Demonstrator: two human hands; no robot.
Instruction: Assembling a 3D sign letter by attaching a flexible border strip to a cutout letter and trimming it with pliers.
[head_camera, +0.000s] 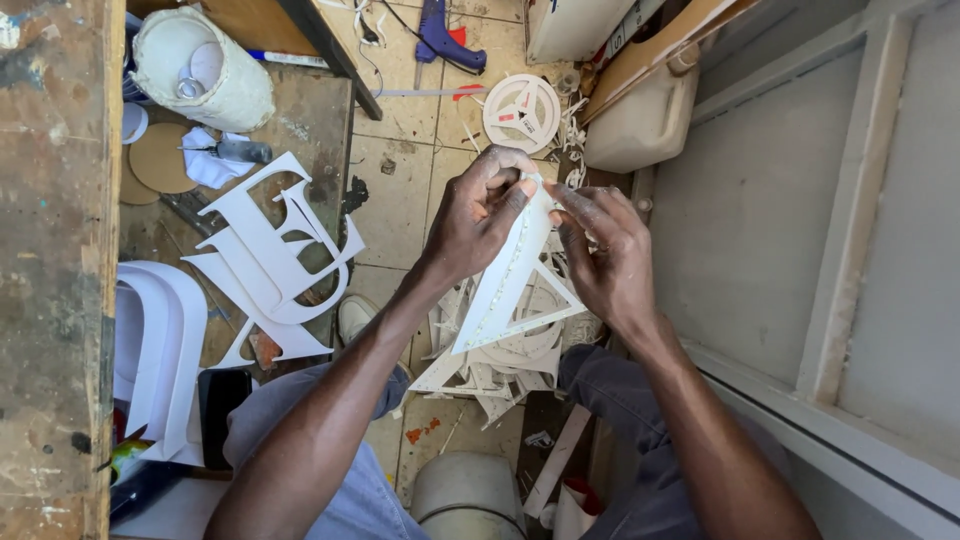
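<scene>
Both hands (545, 235) pinching a flat white triangular plastic cutout (515, 280) at its apex.

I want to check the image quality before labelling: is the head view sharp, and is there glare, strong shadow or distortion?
In the head view, daylight is even and soft, with no hard shadows; the left hand and right hand holding the white triangular piece look sharp; the white cut letters are bright but keep their edges; the wooden bench at the left edge bends slightly, from a wide lens.
</scene>
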